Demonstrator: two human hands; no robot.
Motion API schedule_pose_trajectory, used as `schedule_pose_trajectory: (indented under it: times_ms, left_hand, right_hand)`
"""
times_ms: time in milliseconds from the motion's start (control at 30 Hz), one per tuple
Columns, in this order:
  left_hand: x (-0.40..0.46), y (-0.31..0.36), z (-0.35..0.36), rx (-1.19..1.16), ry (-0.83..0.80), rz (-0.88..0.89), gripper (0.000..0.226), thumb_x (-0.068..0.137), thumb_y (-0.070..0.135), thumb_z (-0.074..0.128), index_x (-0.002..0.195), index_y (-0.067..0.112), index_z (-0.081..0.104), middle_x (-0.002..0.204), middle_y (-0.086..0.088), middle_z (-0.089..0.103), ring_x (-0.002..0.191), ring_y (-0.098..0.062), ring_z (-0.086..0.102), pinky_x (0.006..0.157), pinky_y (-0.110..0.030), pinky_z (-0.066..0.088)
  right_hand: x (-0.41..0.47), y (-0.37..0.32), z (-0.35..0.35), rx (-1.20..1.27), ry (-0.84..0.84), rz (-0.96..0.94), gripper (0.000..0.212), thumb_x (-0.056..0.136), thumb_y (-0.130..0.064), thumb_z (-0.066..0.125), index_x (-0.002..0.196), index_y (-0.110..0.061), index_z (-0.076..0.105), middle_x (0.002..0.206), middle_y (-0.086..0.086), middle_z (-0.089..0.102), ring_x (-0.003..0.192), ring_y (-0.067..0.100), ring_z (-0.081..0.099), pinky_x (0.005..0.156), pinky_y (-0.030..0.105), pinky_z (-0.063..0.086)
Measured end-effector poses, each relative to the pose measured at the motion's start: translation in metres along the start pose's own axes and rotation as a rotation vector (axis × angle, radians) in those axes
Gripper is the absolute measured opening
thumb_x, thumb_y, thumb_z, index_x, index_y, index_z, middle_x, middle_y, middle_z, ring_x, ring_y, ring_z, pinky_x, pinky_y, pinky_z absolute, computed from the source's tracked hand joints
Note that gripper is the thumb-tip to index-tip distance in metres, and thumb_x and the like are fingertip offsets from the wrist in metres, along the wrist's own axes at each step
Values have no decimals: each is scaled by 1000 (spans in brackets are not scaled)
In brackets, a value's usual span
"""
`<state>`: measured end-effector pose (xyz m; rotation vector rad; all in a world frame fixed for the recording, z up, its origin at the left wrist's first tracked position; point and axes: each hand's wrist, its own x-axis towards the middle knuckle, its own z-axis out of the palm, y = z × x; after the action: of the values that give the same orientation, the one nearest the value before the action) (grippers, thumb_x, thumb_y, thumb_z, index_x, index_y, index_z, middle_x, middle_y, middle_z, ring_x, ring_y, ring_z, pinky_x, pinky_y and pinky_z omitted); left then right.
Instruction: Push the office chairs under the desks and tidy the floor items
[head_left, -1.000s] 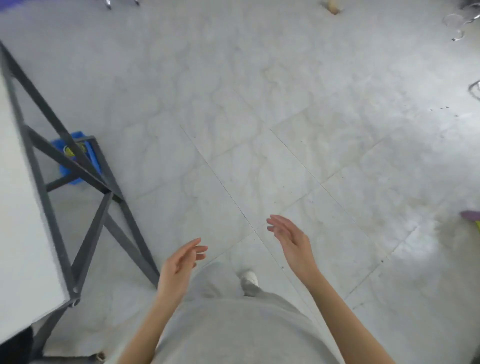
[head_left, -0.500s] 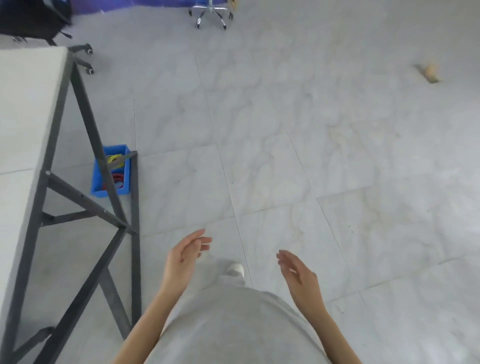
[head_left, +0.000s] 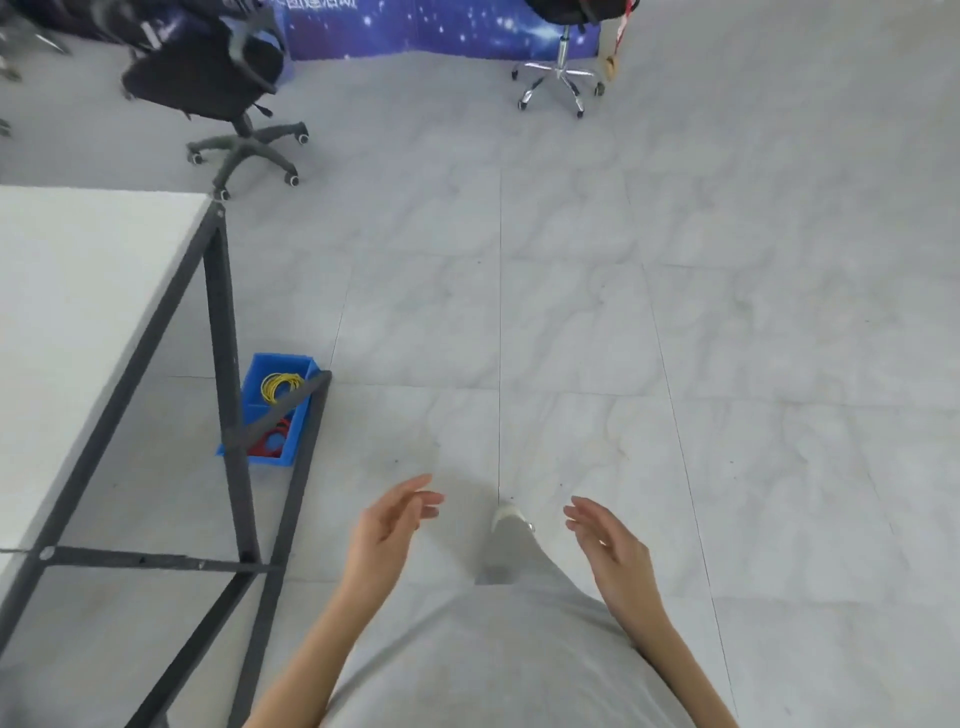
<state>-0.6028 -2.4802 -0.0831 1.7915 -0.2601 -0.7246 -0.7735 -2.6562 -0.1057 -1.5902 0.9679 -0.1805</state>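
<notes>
Your left hand (head_left: 387, 530) hangs in front of you, fingers loosely spread, holding nothing. Your right hand (head_left: 613, 548) mirrors it, fingers relaxed and apart, palm turned inward, also holding nothing. Both are above bare floor tiles (head_left: 571, 322), with one shoe tip (head_left: 506, 517) showing between them.

White desk (head_left: 78, 312) fills the left side; its dark metal frame (head_left: 223, 374) slants down to the floor. Blue bin (head_left: 270, 410) sits on the floor at the foot of that frame, just beside the outer leg, partly behind a cross bar. Yellow loops lie in its far compartment, red ones in its near compartment.

Black office chair (head_left: 208, 83) stands beyond the desk's far corner, out in the open, its wheeled base near that corner. A second chair with a chrome base (head_left: 561, 78) stands at the far edge of the floor, against a blue starry banner (head_left: 415, 26), well apart from the desk.
</notes>
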Motion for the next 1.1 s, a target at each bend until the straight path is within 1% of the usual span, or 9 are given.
schedule_pose_trajectory:
  times_ms: [100,167,367,500,600,700,900,1000,1100]
  left_hand:
    - [54,23,2,-57,156,-61,33,94,1,41,97,27,61,82,5,73,81,-15,66,70,-16,51]
    - [89,42,1,-85,243,-79,31,94,0,41,100,22,62,85,1,72,79,-15,66,69,-12,51]
    - [227,86,0,-129,344,-97,29,94,2,41,103,22,61,85,11,73,77,-5,66,70,-13,52]
    - [353,118,-13,-115,318,-85,29,94,2,41,103,21,60,81,6,72,74,0,65,69,-16,51]
    - [453,159,-33,-93,277,-49,31,94,2,41,101,24,61,82,15,73,76,-1,66,70,-14,50]
    - [553,213,-54,-48,216,10,34,95,2,40,101,29,60,85,21,71,78,-2,65,72,-15,50]
    - [726,298,-60,25,102,34,32,95,8,42,102,34,60,87,20,71,85,-4,66,77,-16,50]
    - [806,319,-54,27,89,14,31,95,9,42,104,33,60,90,12,72,87,-5,66,80,-17,50]
    - [882,333,-50,-11,147,-32,32,95,7,42,102,33,60,86,15,72,83,-4,66,78,-19,50]
  right_hand:
    - [106,-66,-11,-35,-102,-91,29,92,-12,52,103,-38,57,107,-19,65,100,-3,60,82,12,45]
    - [168,-109,-11,-43,-172,-136,27,92,-13,51,106,-35,56,108,-19,64,102,-3,59,82,8,44]
    - [341,-203,19,-30,-289,-207,26,92,-11,51,110,-29,57,110,-14,65,103,2,61,81,8,45]
    - [445,-233,45,-17,-270,-165,22,91,-16,54,108,-30,58,110,-11,66,105,7,61,93,25,46]
    - [504,-258,57,53,-205,-73,17,85,-31,59,102,-31,61,108,-6,68,101,11,64,93,32,48]
    - [562,-285,59,114,-151,16,23,92,-10,51,101,-28,62,106,-3,69,102,18,64,93,37,48]
    - [688,-334,59,150,-58,107,24,91,-10,52,105,-25,64,103,-9,71,104,13,64,99,42,44]
    - [774,-357,67,153,-72,107,27,90,-5,51,103,-25,65,103,-6,72,102,16,65,99,45,45]
    - [880,-398,78,141,-139,102,26,90,-8,53,102,-27,65,103,-4,71,103,16,64,97,44,46]
